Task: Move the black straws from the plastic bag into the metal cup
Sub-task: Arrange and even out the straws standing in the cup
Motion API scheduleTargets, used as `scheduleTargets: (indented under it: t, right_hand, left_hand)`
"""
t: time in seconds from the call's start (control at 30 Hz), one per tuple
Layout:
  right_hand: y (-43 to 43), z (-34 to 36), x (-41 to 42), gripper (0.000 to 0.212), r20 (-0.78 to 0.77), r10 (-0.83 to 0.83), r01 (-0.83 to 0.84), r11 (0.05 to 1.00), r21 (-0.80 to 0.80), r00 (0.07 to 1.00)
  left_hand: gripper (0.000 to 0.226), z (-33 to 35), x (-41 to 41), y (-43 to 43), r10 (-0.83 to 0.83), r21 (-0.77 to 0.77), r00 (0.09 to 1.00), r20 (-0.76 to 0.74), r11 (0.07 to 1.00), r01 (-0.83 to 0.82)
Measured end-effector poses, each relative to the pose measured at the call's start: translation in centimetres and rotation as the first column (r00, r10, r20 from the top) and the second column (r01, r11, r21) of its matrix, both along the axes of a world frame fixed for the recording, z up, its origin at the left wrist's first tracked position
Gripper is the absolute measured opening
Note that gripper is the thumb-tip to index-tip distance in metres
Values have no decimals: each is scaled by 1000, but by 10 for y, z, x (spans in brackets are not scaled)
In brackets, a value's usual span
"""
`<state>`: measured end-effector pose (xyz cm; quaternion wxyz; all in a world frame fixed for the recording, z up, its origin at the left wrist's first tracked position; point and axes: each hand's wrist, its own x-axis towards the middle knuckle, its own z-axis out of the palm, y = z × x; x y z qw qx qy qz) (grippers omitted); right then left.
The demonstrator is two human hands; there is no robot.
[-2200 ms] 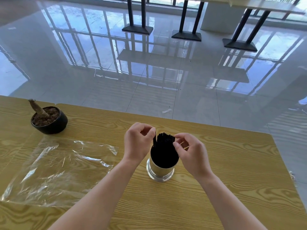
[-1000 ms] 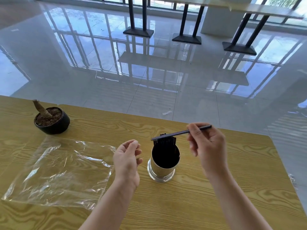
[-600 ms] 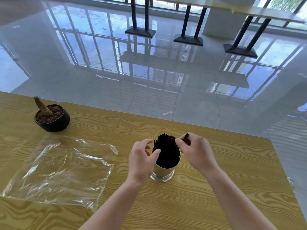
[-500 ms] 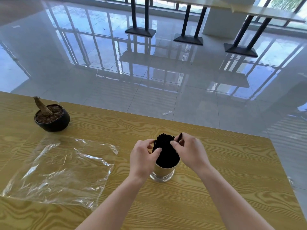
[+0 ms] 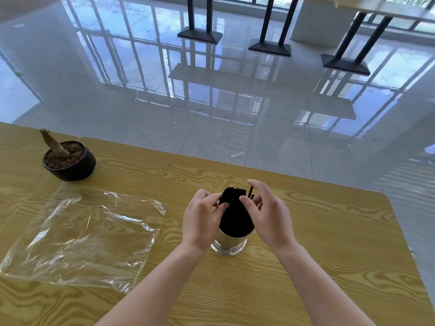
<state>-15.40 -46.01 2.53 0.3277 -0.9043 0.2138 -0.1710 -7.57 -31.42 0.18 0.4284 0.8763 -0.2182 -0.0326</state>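
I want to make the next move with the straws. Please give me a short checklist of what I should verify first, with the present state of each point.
1. Metal cup stands upright on the table: ok.
2. Black straws stand in the cup as one bundle: ok.
3. All straw tops are level: not ok. A stray straw sticks up higher beside the right hand.
4. Left hand steadies the bundle: ok, it grips the bundle near the top.
5. Plastic bag holds no more straws: ok, it lies flat and none shows inside.
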Motion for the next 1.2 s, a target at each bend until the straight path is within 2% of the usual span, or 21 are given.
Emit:
scheduleTargets:
  t: [0.1,0.27,0.37,0.43,0.5,0.7,0.8,0.9,1.07,1.2]
  right_hand:
    - [0,-2,1,29,-37,33,-35,997,-67,999]
    - [-4,-4,-5,39,41,-9,10,1000,-7,999]
    - [-8,-7,-6,27,43,-58,59,998,-15,997]
    - [-8,-10,-5,12,21,-28,29,999,-36,999]
    - [-5,-10,-4,7,1,8,-8,998,-57,1000]
    - [-7,-8,-1,24,26,-30,30,999,-19,999]
    - [-8,-6,0,33,33,29,-27,998,-59,999]
    - [-6,-5,2,21,51,57,-52,994,-95,997]
    - [-6,-1,9,7,30,27,-25,998,-51,999]
    - [-11,-1,12,11,-32,9,-8,999,39,999]
  left_hand:
    - [14,0,2,-4,5,10,1000,14,1000,-5]
    - [35,-1,4,3,28,-61,999,22,998,-27]
    - [29,-3,1,7,65,-118,998,19,991,-62]
    - [22,-5,-1,7,84,-139,996,7,987,-82]
    - [16,-6,-2,5,93,-145,996,-17,985,-95]
    - [10,-9,-1,3,61,-83,998,26,995,-59]
    - [15,-15,-3,6,42,-71,998,42,997,-39]
    - [14,-14,-4,5,60,-94,998,31,994,-57]
    - [12,-10,-1,0,73,-112,997,-15,991,-75]
    - [13,-10,-4,1,30,-113,999,-27,993,-33]
